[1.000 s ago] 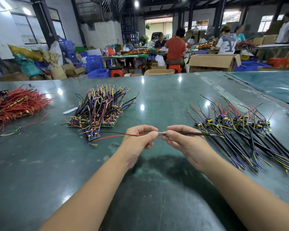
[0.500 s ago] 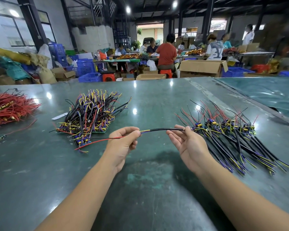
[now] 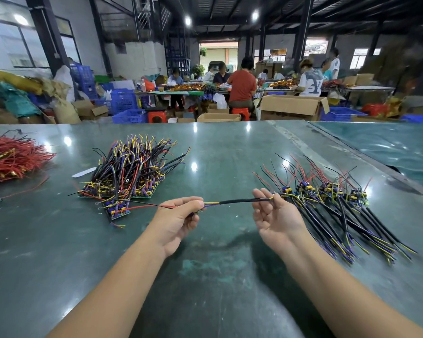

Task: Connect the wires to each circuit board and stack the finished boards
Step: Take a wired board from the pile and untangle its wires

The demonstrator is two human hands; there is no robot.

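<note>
A left hand (image 3: 178, 220) pinches 1 small board, its black cable (image 3: 237, 202) resting across the spread right hand (image 3: 276, 215). A stack of wired boards (image 3: 130, 174) sits left; many boards (image 3: 339, 206) wait right

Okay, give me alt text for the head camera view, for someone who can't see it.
Two bare hands stretch a black sleeved wire above a green table: the left hand pinches its board end, the right hand lies open under the other end. A stack of wired boards sits to the left, a row of wired boards to the right, loose red wires far left.
</note>
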